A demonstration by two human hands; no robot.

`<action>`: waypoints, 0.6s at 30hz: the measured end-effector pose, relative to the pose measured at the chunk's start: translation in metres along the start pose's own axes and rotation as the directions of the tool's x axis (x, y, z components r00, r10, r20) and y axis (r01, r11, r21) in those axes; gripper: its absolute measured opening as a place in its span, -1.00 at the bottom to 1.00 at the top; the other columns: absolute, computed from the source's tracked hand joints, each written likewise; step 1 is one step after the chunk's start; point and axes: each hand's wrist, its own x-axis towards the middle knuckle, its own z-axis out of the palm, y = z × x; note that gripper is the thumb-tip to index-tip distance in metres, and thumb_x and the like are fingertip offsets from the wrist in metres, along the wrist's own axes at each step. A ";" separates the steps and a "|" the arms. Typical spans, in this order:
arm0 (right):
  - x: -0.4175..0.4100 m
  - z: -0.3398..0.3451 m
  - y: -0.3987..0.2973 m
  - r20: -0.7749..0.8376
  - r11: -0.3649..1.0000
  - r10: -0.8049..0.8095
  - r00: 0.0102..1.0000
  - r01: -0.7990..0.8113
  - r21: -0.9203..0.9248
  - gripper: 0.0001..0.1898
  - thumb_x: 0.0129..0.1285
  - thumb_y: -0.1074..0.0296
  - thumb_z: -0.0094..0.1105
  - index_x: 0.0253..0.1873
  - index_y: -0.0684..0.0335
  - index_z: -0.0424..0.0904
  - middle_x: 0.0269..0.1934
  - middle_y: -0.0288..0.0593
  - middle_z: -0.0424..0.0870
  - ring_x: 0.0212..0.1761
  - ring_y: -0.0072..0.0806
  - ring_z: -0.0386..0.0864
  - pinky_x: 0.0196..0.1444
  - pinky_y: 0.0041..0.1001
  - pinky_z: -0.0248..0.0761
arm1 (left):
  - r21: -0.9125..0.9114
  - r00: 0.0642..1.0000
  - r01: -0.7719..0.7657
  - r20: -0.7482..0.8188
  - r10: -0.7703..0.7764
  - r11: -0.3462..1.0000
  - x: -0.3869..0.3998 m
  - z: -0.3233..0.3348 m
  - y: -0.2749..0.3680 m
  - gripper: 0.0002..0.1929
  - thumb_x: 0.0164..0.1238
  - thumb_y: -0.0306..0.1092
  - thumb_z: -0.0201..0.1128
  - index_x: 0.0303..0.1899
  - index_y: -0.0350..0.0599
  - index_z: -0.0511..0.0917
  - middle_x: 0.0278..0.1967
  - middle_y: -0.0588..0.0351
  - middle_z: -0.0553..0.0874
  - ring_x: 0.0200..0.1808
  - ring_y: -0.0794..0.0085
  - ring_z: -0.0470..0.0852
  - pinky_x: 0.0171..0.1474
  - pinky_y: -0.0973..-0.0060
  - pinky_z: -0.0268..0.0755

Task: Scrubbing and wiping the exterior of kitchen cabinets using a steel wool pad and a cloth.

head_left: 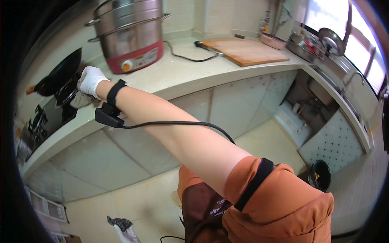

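Note:
My right hand (91, 81), in a white glove, reaches across to the hob. Its fingers are closed on a greyish cloth (83, 100) that lies at the hob's edge. A black wok (62, 73) with a wooden handle tip sits tilted just beyond that hand. Low in the view, my left hand (127, 235), also gloved in white, holds a dark mesh scouring pad (120, 223) above the floor. Beside my right hand stands an electric steamer (130, 33) with steel tiers and a red base.
A black glass gas hob (50, 130) fills the left counter. Past the steamer lie its power cord (194, 60) and a wooden cutting board (240, 50). A pink basin (273, 41), stacked pans (301, 47) and a sink tap (355, 74) are farther right. A black bucket (320, 174) stands below.

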 end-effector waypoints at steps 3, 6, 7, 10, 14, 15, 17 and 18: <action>-0.046 -0.017 -0.043 -0.087 0.749 -0.047 0.995 0.093 0.656 -0.85 -0.01 0.63 0.18 -0.31 0.25 0.53 -0.48 -0.25 0.54 -0.43 -0.53 0.52 -0.35 -0.48 0.45 | 0.234 0.981 -0.191 0.065 0.181 0.953 -0.040 0.026 0.004 -0.62 0.57 -0.14 -0.18 0.13 -0.17 0.44 0.07 0.07 0.47 0.22 0.33 0.31 0.39 0.29 -0.03; -0.145 -0.182 -0.027 -0.188 0.733 -0.090 0.978 0.193 0.653 -0.74 -0.07 0.64 0.20 -0.20 0.26 0.55 -0.35 -0.26 0.58 -0.29 -0.51 0.54 -0.19 -0.52 0.45 | 0.010 0.993 0.117 0.032 -0.118 0.993 0.013 0.013 -0.018 -0.62 0.55 -0.10 -0.14 0.11 -0.17 0.45 0.04 0.07 0.48 0.19 0.33 0.32 0.36 0.29 0.02; -0.187 -0.221 -0.036 -0.185 0.724 -0.107 0.977 0.204 0.659 -0.70 -0.08 0.63 0.20 -0.16 0.26 0.56 -0.30 -0.26 0.59 -0.25 -0.51 0.54 -0.13 -0.52 0.45 | 0.022 0.990 0.139 0.032 -0.139 0.990 0.017 0.017 -0.027 -0.62 0.55 -0.10 -0.14 0.11 -0.17 0.45 0.04 0.07 0.48 0.19 0.33 0.32 0.36 0.29 0.02; -0.284 -0.307 -0.003 -0.279 0.814 0.026 0.960 0.142 0.564 -0.63 -0.05 0.56 0.20 -0.04 0.26 0.53 -0.15 -0.23 0.58 -0.07 -0.50 0.50 0.01 -0.52 0.40 | -0.171 0.985 0.172 0.009 -0.173 0.970 0.040 0.013 -0.053 -0.60 0.54 -0.08 -0.11 0.11 -0.19 0.45 0.05 0.05 0.47 0.17 0.34 0.35 0.32 0.29 0.08; -0.404 -0.408 0.056 -0.477 0.885 0.248 0.843 0.003 0.466 -0.52 0.00 0.52 0.13 0.12 0.32 0.48 0.01 -0.18 0.57 0.06 -0.45 0.48 0.16 -0.49 0.33 | 0.164 0.994 0.078 -0.083 -0.065 0.983 0.064 0.014 -0.078 -0.68 0.53 -0.09 -0.07 0.00 -0.15 0.43 -0.05 0.09 0.45 0.08 0.35 0.35 0.26 0.32 0.13; -0.432 -0.431 0.081 -0.541 0.875 0.350 0.765 -0.061 0.481 -0.48 0.01 0.52 0.10 0.18 0.35 0.46 0.05 -0.14 0.57 0.08 -0.41 0.49 0.19 -0.47 0.32 | 0.248 0.995 0.052 -0.099 -0.028 0.967 0.069 0.012 -0.083 -0.69 0.52 -0.10 -0.06 -0.02 -0.14 0.43 -0.08 0.10 0.45 0.05 0.36 0.35 0.25 0.32 0.15; -0.483 -0.475 0.130 -0.556 0.756 0.542 0.630 -0.078 0.650 -0.54 0.01 0.53 0.08 0.11 0.31 0.52 -0.06 -0.17 0.62 -0.03 -0.37 0.55 0.09 -0.48 0.39 | 0.414 0.991 0.005 -0.125 0.051 0.910 0.081 0.009 -0.087 -0.72 0.52 -0.10 -0.05 -0.08 -0.12 0.42 -0.13 0.12 0.44 0.00 0.36 0.36 0.21 0.33 0.17; -0.501 -0.493 0.149 -0.566 0.754 0.547 0.617 -0.070 0.653 -0.54 0.01 0.53 0.08 0.11 0.31 0.52 -0.06 -0.17 0.62 -0.03 -0.37 0.55 0.09 -0.48 0.39 | 0.496 0.987 -0.013 -0.132 0.090 0.868 0.088 0.011 -0.087 -0.74 0.52 -0.11 -0.04 -0.10 -0.11 0.42 -0.15 0.13 0.43 -0.02 0.37 0.36 0.20 0.34 0.18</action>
